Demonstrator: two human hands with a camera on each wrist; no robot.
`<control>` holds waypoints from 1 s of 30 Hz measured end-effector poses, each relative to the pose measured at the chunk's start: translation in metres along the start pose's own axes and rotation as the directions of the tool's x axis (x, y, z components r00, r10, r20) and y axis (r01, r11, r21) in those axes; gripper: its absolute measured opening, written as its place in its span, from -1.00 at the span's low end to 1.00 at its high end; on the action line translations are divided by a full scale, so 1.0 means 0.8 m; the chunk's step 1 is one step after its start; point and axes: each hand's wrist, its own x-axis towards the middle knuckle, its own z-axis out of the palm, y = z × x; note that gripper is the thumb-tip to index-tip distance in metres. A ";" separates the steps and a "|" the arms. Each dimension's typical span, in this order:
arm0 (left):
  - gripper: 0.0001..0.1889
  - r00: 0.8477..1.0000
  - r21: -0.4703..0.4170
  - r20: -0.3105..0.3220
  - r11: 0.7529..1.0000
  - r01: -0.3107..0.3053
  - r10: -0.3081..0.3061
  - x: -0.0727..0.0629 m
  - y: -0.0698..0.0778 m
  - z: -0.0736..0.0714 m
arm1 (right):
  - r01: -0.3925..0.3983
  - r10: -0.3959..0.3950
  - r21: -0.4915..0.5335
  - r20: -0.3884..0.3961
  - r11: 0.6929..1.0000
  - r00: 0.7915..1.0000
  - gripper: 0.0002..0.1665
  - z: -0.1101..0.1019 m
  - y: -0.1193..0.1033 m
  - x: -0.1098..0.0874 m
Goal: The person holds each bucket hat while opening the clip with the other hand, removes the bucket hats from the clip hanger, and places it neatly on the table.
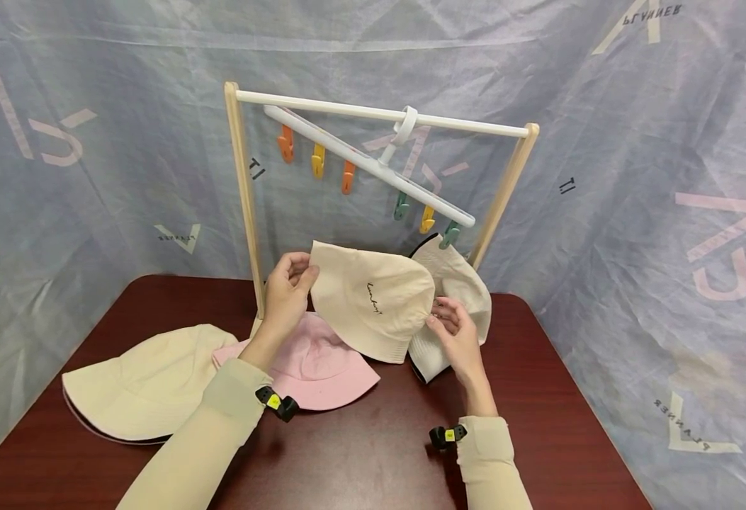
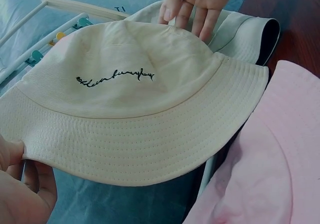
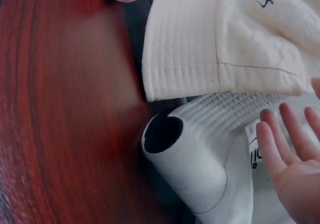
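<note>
A cream bucket hat (image 1: 373, 297) with dark script stitched on its crown is held up sideways between both hands. My left hand (image 1: 288, 287) pinches the brim, which spreads wide in the left wrist view. At the crown's top, my right hand (image 1: 455, 326) pinches the cloth between thumb and forefinger, its other fingers (image 3: 270, 141) loosely extended. Right behind hangs a whitish bucket hat (image 1: 475, 301) with a dark lining, its brim caught by a green clip (image 1: 450, 234).
A wooden-legged rack with a white bar (image 1: 328, 105) bears a slanted white hanger (image 1: 347, 150) with several coloured clips. On the dark red table (image 1: 373, 453) lie a pink bucket hat (image 1: 328, 382) and a pale yellow bucket hat (image 1: 149, 379). Grey cloth (image 1: 124, 177) surrounds the table.
</note>
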 end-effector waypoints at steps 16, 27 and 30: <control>-0.72 1.000 -0.006 0.006 1.000 0.007 -0.007 -0.002 -0.008 -0.002 | -0.040 0.040 0.024 0.001 0.999 0.999 -0.53 0.012 0.004 -0.002; -0.72 1.000 -0.009 0.003 1.000 0.008 -0.008 -0.004 -0.010 -0.001 | -0.048 0.049 0.022 -0.022 0.999 0.999 -0.57 0.012 0.000 -0.001; -0.72 1.000 -0.009 0.010 1.000 0.015 -0.015 -0.006 -0.010 0.000 | -0.050 0.050 0.009 -0.029 0.999 0.998 -0.57 0.008 -0.002 -0.002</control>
